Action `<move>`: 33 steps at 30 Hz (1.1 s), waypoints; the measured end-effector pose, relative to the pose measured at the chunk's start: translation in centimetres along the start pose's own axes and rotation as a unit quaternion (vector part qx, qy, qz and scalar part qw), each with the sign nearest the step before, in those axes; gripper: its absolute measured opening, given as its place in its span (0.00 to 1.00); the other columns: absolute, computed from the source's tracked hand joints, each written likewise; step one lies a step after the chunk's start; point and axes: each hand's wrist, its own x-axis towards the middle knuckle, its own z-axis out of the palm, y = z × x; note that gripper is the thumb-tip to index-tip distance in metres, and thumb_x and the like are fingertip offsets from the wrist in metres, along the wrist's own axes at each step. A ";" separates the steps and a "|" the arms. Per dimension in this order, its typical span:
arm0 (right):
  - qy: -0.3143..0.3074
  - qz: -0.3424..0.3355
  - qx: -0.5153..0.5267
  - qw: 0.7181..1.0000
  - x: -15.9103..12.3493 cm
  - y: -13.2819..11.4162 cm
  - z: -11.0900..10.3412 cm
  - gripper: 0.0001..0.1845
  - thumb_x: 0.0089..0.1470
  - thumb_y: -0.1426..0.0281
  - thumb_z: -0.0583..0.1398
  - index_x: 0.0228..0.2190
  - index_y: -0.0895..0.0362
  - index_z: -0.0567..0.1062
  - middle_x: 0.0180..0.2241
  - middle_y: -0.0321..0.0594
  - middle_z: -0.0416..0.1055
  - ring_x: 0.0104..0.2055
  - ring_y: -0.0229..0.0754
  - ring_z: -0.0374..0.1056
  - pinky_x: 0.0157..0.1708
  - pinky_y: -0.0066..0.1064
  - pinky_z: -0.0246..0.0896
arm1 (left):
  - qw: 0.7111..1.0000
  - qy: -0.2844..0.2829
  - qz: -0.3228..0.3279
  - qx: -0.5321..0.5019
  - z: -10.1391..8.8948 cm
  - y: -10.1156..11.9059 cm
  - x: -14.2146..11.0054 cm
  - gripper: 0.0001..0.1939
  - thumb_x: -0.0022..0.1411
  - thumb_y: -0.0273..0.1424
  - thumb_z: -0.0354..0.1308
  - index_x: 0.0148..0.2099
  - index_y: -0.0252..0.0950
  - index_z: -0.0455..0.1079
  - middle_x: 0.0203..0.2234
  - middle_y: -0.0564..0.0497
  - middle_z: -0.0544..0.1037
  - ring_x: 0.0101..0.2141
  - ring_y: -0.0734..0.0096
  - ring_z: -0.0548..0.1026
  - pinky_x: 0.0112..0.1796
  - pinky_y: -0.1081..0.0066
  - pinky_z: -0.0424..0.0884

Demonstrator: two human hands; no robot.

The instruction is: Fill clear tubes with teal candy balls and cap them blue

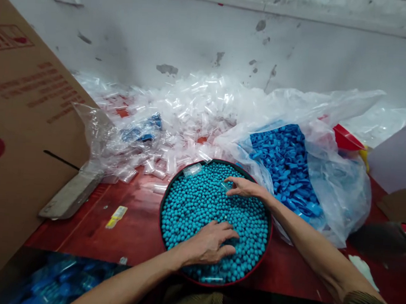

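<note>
A round dark-red tub (161,214) full of small turquoise balls (192,207) stands in front of me. My left hand (212,243) lies over the balls on the near side, fingers apart and curved, with nothing visible in them. At the far right of the tub, my right hand (244,187) pinches a small clear plastic tube (226,186) just above the balls. Another clear tube (192,170) lies on the balls at the far rim. A further clear piece (212,279) rests by the near rim.
Many clear tubes (169,161) are heaped behind the tub on the red table (127,239). An opened plastic bag (342,189) of blue plastic parts (282,162) is at right. A large cardboard box (24,125) stands left, beside a grey block (70,193). Blue items (65,281) sit below the table edge.
</note>
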 end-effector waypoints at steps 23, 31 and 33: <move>0.159 0.024 -0.168 0.973 -2.6 -1.4 2.9 0.24 0.48 0.75 0.52 0.49 0.61 0.59 0.51 0.52 0.54 0.49 0.46 0.57 0.46 0.37 0.54 | 1.000 0.025 0.002 0.001 0.1 0.0 -0.2 0.15 0.59 0.38 0.46 0.47 0.40 0.61 0.41 0.50 0.68 0.42 0.66 0.66 0.46 0.64 0.58; 0.111 -0.109 -0.140 0.978 -5.4 -0.5 5.2 0.20 0.51 0.80 0.46 0.46 0.60 0.63 0.48 0.51 0.61 0.51 0.45 0.56 0.48 0.42 0.53 | 0.998 0.036 -0.049 -0.020 0.5 -0.2 -0.3 0.14 0.56 0.37 0.50 0.43 0.36 0.59 0.42 0.47 0.67 0.43 0.63 0.65 0.45 0.64 0.60; 0.075 -0.112 -0.096 0.986 -6.1 -0.7 5.5 0.23 0.49 0.78 0.50 0.49 0.62 0.61 0.50 0.52 0.59 0.52 0.46 0.55 0.50 0.41 0.51 | 0.997 0.049 -0.054 -0.029 0.8 -0.5 -0.4 0.15 0.55 0.38 0.50 0.42 0.35 0.59 0.49 0.43 0.62 0.49 0.61 0.60 0.48 0.63 0.58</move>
